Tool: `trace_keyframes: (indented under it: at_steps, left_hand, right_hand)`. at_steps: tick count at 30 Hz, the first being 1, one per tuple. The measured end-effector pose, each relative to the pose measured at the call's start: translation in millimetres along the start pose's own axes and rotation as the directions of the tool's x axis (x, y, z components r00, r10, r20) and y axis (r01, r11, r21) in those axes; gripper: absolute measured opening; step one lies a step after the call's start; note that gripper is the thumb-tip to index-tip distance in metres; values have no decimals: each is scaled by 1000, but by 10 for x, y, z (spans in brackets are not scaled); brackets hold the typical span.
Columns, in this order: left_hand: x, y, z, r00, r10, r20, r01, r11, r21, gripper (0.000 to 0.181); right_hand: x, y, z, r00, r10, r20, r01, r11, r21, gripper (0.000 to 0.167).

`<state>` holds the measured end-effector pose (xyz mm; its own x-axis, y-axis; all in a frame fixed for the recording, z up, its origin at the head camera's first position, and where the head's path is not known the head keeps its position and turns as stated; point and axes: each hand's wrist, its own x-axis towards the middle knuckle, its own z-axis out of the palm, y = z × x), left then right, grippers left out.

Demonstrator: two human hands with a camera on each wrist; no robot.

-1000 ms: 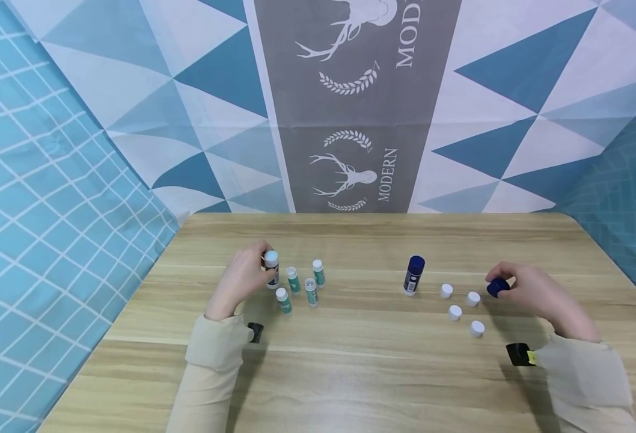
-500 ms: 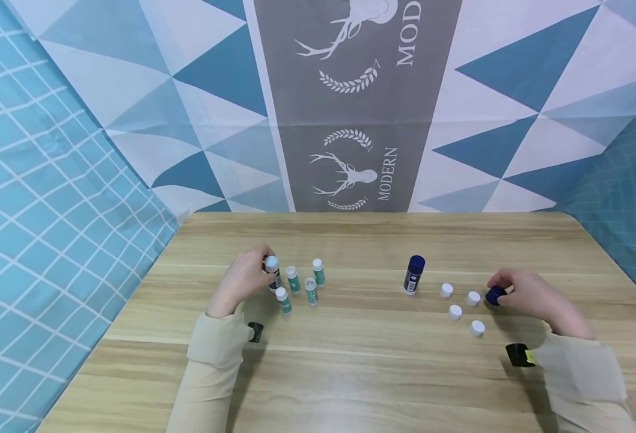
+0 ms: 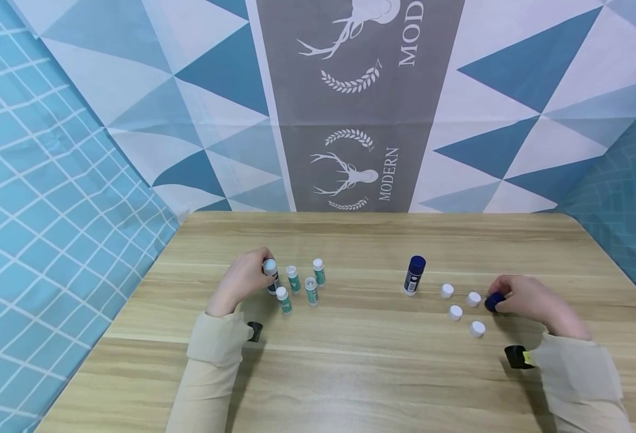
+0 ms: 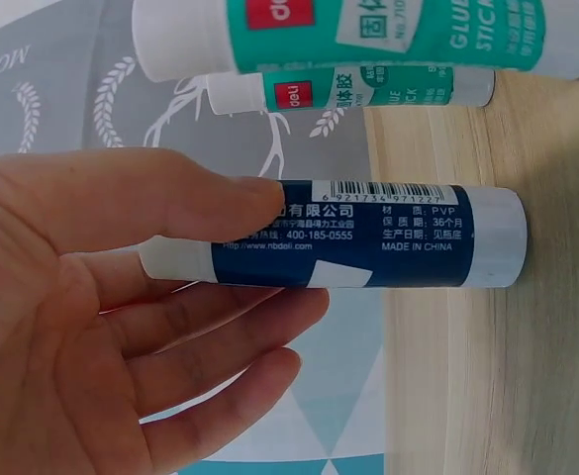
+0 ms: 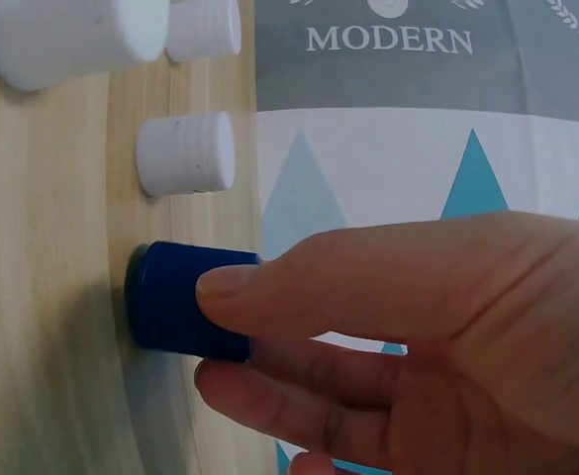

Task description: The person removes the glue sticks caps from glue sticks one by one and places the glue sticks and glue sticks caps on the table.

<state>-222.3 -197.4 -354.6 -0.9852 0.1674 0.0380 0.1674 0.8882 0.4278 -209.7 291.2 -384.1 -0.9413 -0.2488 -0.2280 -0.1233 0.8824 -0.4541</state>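
Observation:
My left hand (image 3: 244, 278) grips an uncapped dark blue glue stick (image 4: 368, 233) between thumb and fingers, upright at the left of the table, its white base low at the wood. Several teal glue sticks (image 3: 311, 291) without coloured caps stand just right of it. My right hand (image 3: 531, 300) pinches a dark blue cap (image 5: 185, 302) at the table surface on the right side. White caps (image 3: 473, 299) stand to the left of that hand. Between the two groups a capped dark blue glue stick (image 3: 413, 275) stands upright.
The wooden table (image 3: 345, 361) runs back to a patterned cloth (image 3: 350, 108) hanging behind it. Blue grid cloth (image 3: 69, 228) hangs along the left side, and a teal cloth (image 3: 621, 180) at the right. A dark wrist device shows at each cuff.
My right hand has lowered the blue cap to the table and moved slightly left. My left hand has brought the blue glue stick down a little. The other sticks and caps stay put.

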Motion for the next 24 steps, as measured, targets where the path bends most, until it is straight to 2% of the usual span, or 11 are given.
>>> trace_keyframes:
  at_steps: [13,19,24]
  left_hand:
    - [1,-20,-11,1000,12,25,-12,1000,-11,21]
    - [-1,-20,-8,999,-4,41,4,1000,-13,25]
    - [-1,0,-9,998,-31,62,32,999,-21,36]
  right_hand:
    - [7,2,20,1000,9,27,-10,1000,16,23]
    - [9,2,21,999,10,38,-11,1000,24,25]
    - [17,12,16,999,0,38,-1,1000,14,29]
